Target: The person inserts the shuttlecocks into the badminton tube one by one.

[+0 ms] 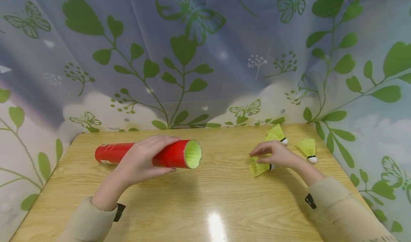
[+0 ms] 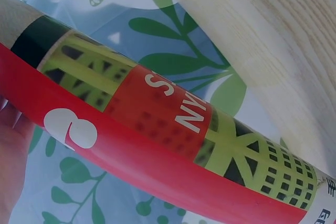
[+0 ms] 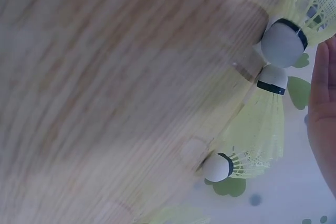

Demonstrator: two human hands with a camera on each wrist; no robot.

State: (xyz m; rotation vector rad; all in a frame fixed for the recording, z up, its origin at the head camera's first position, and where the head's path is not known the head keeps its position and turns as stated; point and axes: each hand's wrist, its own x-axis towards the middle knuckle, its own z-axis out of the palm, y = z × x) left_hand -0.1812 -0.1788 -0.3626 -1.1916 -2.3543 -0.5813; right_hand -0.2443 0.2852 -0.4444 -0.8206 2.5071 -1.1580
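Note:
My left hand grips a red shuttlecock tube lying crosswise, its open end facing right. Yellow netted skirts show inside that end, and through the clear strip of the tube in the left wrist view. Over a yellow shuttlecock with a white cork hovers my right hand, a gap showing between thumb and fingers. In the right wrist view the fingers lie beside the nearest shuttlecock; whether they touch it is unclear.
Two more yellow shuttlecocks lie past the right hand, one at the back partly behind it, one farther right. The wooden table meets a leaf-and-butterfly patterned curtain at the back and sides.

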